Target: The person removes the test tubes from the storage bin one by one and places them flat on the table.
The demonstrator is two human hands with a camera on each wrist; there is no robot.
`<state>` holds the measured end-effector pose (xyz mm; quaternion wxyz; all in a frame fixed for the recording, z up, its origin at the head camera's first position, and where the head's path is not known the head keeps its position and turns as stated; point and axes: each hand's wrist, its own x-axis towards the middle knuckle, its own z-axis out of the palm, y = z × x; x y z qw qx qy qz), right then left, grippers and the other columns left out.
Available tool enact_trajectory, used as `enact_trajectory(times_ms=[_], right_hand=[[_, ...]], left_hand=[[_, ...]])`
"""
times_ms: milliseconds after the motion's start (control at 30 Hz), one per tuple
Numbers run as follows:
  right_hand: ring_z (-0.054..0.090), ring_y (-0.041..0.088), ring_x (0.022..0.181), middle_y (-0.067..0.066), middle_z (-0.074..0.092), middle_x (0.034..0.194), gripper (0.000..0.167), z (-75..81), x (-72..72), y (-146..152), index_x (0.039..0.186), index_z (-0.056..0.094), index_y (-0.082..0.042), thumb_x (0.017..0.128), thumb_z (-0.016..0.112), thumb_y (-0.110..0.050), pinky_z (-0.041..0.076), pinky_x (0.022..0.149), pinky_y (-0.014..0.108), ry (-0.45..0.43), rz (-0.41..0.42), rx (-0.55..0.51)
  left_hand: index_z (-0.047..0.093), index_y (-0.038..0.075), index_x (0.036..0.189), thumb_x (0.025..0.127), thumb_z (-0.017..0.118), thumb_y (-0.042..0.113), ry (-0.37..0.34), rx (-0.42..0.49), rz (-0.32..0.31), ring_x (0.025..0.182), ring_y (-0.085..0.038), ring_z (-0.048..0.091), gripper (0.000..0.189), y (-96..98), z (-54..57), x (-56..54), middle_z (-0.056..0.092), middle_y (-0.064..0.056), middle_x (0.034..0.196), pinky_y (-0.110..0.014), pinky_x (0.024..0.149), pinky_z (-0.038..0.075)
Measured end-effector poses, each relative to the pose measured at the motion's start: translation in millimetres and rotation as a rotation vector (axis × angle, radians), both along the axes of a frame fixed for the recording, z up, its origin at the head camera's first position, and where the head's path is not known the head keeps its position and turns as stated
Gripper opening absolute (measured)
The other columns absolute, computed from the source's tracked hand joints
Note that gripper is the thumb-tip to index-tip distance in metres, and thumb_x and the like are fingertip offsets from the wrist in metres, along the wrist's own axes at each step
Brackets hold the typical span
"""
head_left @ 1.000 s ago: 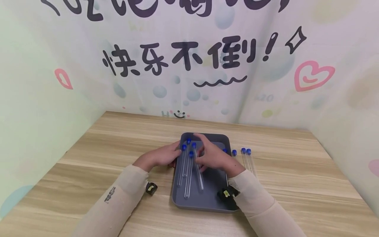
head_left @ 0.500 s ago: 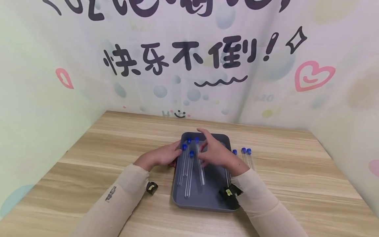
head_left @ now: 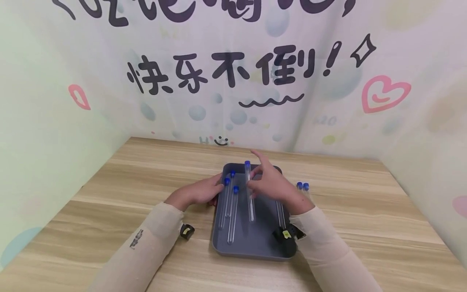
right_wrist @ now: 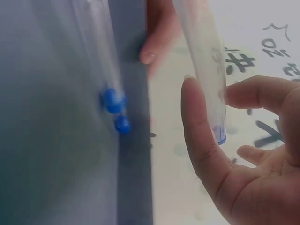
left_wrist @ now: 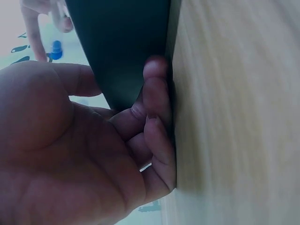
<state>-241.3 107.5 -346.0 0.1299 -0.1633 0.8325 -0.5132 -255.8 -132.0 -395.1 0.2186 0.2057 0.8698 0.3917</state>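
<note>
Lifted higher than a second ago, one blue-capped tube (head_left: 251, 206) hangs above the tray (head_left: 257, 245), cap toward its far edge, pinched by the right hand (head_left: 270, 183) between thumb and fingers, while the left hand (head_left: 200, 191) grips the tray's left edge beside three other tubes (head_left: 232, 219).

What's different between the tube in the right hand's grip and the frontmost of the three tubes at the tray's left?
The held tube is up in the grip of the right hand; the frontmost tube lies in the tray, unheld. In the head view, the held tube slants left toward its cap, the frontmost tube slants right. Both are clear with blue caps.
</note>
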Motion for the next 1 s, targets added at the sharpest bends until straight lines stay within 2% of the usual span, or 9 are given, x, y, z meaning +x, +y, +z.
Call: enact_trajectory(times_ms=[233,300,500,700,1000], right_hand=[[0.070,0.032,0.089,0.021,0.050,0.114,0.099,18.9,4.8,26,0.159,0.005,-0.036,0.089,0.065,0.001,0.061,0.072,0.049,0.034,-0.071,-0.086],[0.070,0.035,0.092,0.020,0.049,0.115,0.099,22.1,5.6,34,0.159,0.005,-0.038,0.089,0.065,0.001,0.061,0.072,0.046,0.031,-0.088,-0.097],[0.070,0.030,0.090,0.022,0.047,0.117,0.098,27.8,9.0,54,0.159,0.005,-0.037,0.090,0.064,0.000,0.061,0.073,0.044,0.040,-0.115,-0.097],[0.070,0.028,0.092,0.023,0.047,0.119,0.100,27.2,14.1,66,0.159,0.003,-0.037,0.090,0.064,0.000,0.061,0.074,0.042,0.055,-0.122,-0.060],[0.067,0.027,0.090,0.024,0.046,0.119,0.100,17.0,18.2,86,0.160,0.002,-0.034,0.090,0.064,0.001,0.061,0.071,0.042,0.027,-0.140,-0.082]], left_hand=[[0.015,0.016,0.162,0.108,0.029,0.019,0.012,0.005,-0.013,0.063,-0.019,0.058,0.056,2.9,-2.3,-0.4,0.061,-0.007,0.074,-0.030,0.060,0.049],[0.014,0.017,0.162,0.108,0.029,0.020,0.011,0.001,-0.010,0.063,-0.019,0.058,0.056,3.0,-2.2,-0.1,0.060,-0.007,0.074,-0.031,0.061,0.049],[0.014,0.017,0.162,0.107,0.028,0.020,0.017,-0.014,-0.009,0.064,-0.021,0.058,0.057,2.0,0.2,2.0,0.060,-0.007,0.074,-0.032,0.061,0.050],[0.014,0.017,0.162,0.107,0.028,0.019,0.040,-0.017,-0.015,0.063,-0.021,0.057,0.056,0.7,0.7,2.8,0.060,-0.008,0.073,-0.032,0.060,0.049],[0.014,0.018,0.162,0.108,0.028,0.021,0.010,-0.025,0.003,0.068,-0.022,0.058,0.056,0.8,0.5,2.0,0.060,-0.009,0.077,-0.033,0.063,0.049]])
